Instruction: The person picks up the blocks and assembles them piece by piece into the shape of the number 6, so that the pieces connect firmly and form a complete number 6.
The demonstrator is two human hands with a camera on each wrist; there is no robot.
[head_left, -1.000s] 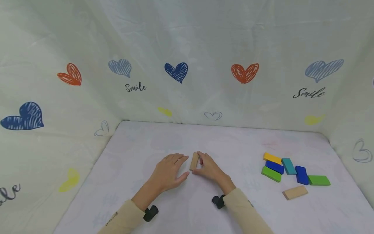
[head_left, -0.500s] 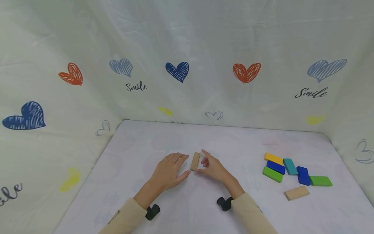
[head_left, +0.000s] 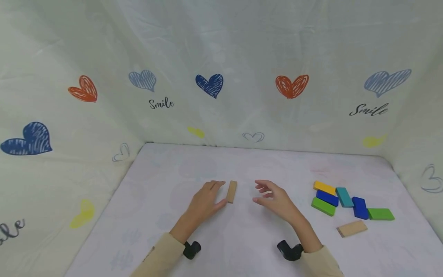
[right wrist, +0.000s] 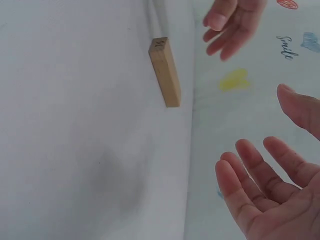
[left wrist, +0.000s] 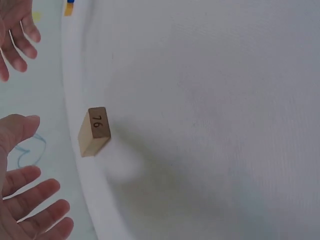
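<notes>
A plain wooden block [head_left: 232,192] lies on the white-covered table in the head view. Its darker end, seen on the block [left wrist: 95,132] in the left wrist view, bears the number 76. My left hand [head_left: 205,201] is just left of it, fingers loosely extended and thumb tip close to its near end; the left wrist view shows a gap between them. To the right of the block, well apart from it, my right hand [head_left: 279,203] holds nothing, its fingers loosely bent. The right wrist view has the same block [right wrist: 167,75] standing clear of the right fingers [right wrist: 250,170].
At the table's right lie a yellow block [head_left: 324,187], a teal block [head_left: 344,197], two blue blocks [head_left: 360,208] and two green blocks [head_left: 380,214], close together. A second wooden block [head_left: 352,228] lies nearer. Behind the table [head_left: 166,165] hangs a printed cloth [head_left: 242,46].
My right hand has let go of the wooden block and drawn away to the right. The left hand has shifted slightly right, while the block has stayed in place.
</notes>
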